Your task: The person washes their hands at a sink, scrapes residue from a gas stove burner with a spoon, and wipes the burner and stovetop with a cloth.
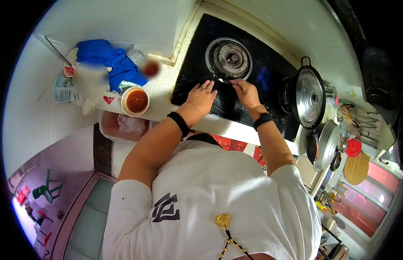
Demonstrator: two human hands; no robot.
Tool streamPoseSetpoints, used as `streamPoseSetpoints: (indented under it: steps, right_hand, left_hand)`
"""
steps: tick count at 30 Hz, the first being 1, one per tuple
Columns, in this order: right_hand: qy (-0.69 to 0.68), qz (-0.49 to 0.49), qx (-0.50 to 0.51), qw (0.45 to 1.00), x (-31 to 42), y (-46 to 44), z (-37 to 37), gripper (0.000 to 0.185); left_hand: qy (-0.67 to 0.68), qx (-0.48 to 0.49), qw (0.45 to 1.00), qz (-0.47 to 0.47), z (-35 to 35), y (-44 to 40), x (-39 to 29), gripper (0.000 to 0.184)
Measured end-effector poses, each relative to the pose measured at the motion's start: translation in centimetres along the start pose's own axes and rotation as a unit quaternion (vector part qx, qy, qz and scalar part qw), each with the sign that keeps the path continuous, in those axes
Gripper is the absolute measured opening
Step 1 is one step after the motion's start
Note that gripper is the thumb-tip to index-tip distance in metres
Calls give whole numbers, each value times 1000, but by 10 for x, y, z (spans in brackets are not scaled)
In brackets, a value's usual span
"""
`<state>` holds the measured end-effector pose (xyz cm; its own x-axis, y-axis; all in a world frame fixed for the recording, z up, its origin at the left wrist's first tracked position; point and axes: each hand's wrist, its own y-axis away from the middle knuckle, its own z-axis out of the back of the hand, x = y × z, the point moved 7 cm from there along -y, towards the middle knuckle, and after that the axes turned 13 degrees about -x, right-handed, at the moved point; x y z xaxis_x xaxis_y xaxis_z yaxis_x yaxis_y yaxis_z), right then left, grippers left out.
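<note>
My left hand (201, 98) lies on the black glass cooktop (190, 71), its fingers stretched toward the gas burner (230, 58). My right hand (246, 93) is closed in a pinch just below the burner's ring. At its fingertips is a small dark, thin piece, with a bright spot beside it near the ring's lower edge. What this piece is cannot be made out. No pot stands on this burner.
Left of the cooktop stand a bowl of red sauce (137, 101) and a crumpled blue cloth (99, 51). On the right are a wok with a metal lid (309, 95) and a grey pan (328, 145). A bin (110, 124) sits below the counter.
</note>
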<state>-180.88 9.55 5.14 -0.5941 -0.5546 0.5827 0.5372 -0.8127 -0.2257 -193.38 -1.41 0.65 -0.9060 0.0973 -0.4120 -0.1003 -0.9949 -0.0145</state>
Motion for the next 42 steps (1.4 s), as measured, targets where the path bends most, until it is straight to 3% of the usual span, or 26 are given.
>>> streamPoseSetpoints:
  steps: [2, 7, 9, 12, 20, 24, 29, 31, 33, 42]
  right_hand:
    - [62, 36, 22, 997, 9, 5, 10, 16]
    - [61, 124, -19, 990, 14, -4, 7, 17]
    - [73, 223, -6, 972, 25, -12, -11, 20]
    - [111, 241, -12, 964, 27, -22, -24, 22]
    - [-16, 176, 13, 984, -9, -7, 8, 13]
    - [-26, 188, 2, 982, -6, -4, 30, 12]
    - [-42, 207, -36, 977, 6, -17, 1, 11]
    - [-27, 178, -26, 983, 1, -16, -9, 11]
    - [-7, 151, -17, 988, -8, -13, -10, 12]
    - [-25, 217, -38, 975, -7, -3, 2, 15]
  left_hand:
    - [-1, 5, 1000, 3, 4, -1, 0, 48]
    - [23, -2, 1000, 21, 5, -2, -3, 50]
    - [22, -3, 999, 36, 5, -4, -5, 51]
    - [13, -2, 998, 59, 8, -4, -9, 52]
    - [-3, -33, 997, 68, 2, -8, -11, 44]
    - [-5, -30, 996, 85, 4, -9, -12, 45]
    - [0, -43, 996, 84, 0, -10, -12, 45]
    - [-8, -34, 996, 80, -3, -10, -11, 59]
    - [-7, -29, 996, 83, -3, -11, -10, 60]
    - [-11, -15, 995, 96, -2, -13, -13, 61]
